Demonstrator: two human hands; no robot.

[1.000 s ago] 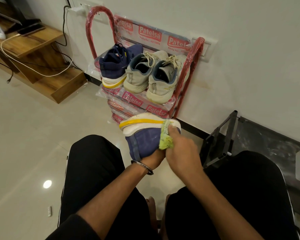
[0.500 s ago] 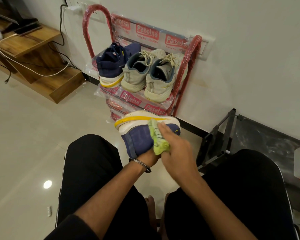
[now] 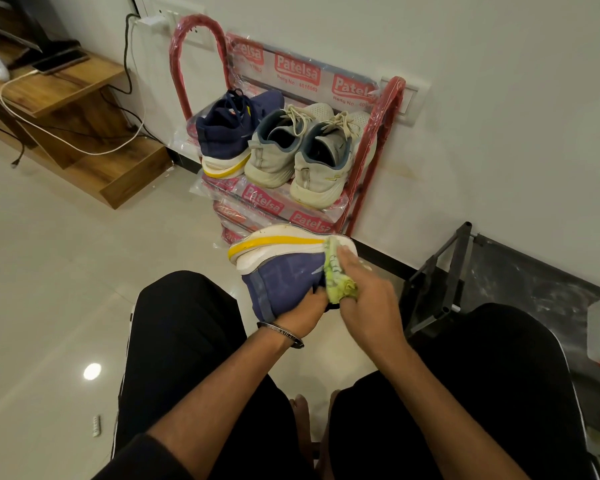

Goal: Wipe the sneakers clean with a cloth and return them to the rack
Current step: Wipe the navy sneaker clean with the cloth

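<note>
Our left hand grips the navy sneaker sole-up above our knees, in front of the rack. Our right hand clutches the green cloth, pressing it on the sneaker's side near the white sole. The other navy sneaker sits at the rack's left edge.

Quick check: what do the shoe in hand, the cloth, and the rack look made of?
Blue sneaker: looks like matte knit fabric, with a white foam-like sole striped yellow. Green cloth: soft, crumpled, probably microfibre. Rack: red tubing, likely metal, under glossy, crinkled plastic wrap.
</note>
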